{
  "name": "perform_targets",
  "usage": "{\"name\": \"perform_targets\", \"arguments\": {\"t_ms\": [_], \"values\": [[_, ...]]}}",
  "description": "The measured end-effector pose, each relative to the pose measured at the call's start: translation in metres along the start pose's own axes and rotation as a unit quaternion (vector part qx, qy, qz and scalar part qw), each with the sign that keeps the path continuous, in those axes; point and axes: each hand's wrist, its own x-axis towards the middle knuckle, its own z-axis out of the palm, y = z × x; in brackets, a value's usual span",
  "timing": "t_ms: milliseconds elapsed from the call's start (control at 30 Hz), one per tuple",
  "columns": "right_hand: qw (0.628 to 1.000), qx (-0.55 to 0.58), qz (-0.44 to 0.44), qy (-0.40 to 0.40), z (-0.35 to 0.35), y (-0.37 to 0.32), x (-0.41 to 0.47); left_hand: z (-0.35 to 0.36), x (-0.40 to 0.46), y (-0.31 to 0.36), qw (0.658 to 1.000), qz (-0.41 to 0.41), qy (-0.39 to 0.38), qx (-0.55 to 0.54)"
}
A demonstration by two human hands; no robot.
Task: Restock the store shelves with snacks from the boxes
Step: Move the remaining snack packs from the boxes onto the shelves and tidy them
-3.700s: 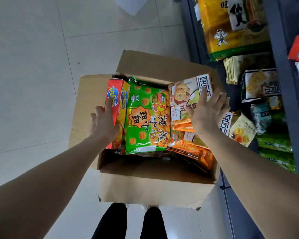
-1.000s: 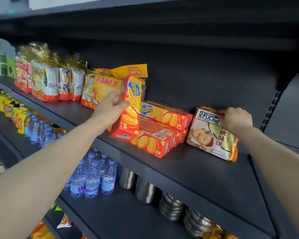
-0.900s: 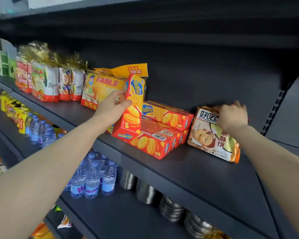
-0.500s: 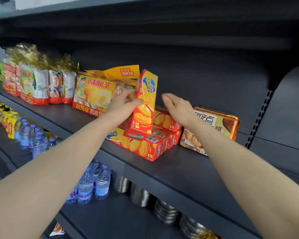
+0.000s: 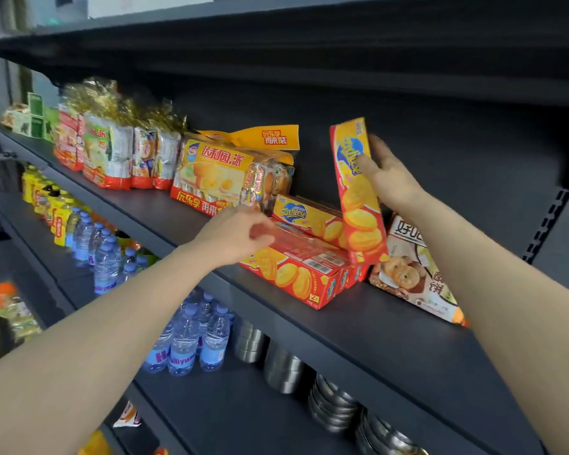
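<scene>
Two hands are at work on the dark shelf (image 5: pixel 391 326), and each seems to have its own job. The right hand (image 5: pixel 386 177) holds a red-and-yellow biscuit box (image 5: pixel 358 192) on end, fingers spread along its front face and thumb hidden behind it, so the box stands almost upright with its lower corner just over the stack. Held this way, the narrow box can probably be swung down flat or slid in beside its fellows without knocking them.

The left hand (image 5: pixel 235 236) rests on the near end of the stacked biscuit boxes (image 5: pixel 304 262), fingers loosely curled against the top box; whether it grips or only steadies it cannot be told. My guess is that it braces the stack or squares it up to make room for the newcomer. Those boxes lie flat, long sides toward the shelf edge, which keeps the printed fronts readable.

Just right of the stack a pastry packet (image 5: pixel 414 277) leans back, touching the boxes. To the left stand a yellow pie bag (image 5: pixel 211 174) and gold-topped snack packs (image 5: pixel 112 149). Water bottles (image 5: pixel 184 339) and steel bowls (image 5: pixel 329 405) fill the shelf below.
</scene>
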Motion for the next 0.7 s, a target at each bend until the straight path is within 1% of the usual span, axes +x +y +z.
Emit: {"name": "perform_targets", "arguments": {"t_ms": [100,200,267,400,567,633,700], "values": [[0.983,-0.166,-0.038,-0.068,0.017,-0.008,-0.002,0.007,-0.01,-0.012,1.0,0.01,0.005,-0.012],[0.95,-0.271,-0.094,-0.124,0.057,-0.011,-0.003,0.011,-0.016,-0.016,1.0,0.022,0.006,0.002],[0.926,-0.33,-0.109,-0.144,0.08,-0.013,0.002,0.012,-0.018,-0.02,0.999,0.03,0.012,-0.002],[0.904,-0.375,-0.119,-0.165,0.114,-0.011,0.012,0.015,-0.021,-0.027,0.999,0.043,0.025,0.0],[0.894,-0.402,-0.126,-0.152,0.123,-0.013,0.016,0.021,-0.024,-0.032,0.997,0.058,0.051,-0.007],[0.889,-0.415,-0.124,-0.148,0.123,-0.016,0.012,0.022,-0.024,-0.032,0.997,0.06,0.048,-0.006],[0.882,-0.432,-0.138,-0.127,0.124,-0.018,0.005,0.02,-0.026,-0.033,0.997,0.06,0.048,0.008]]}}
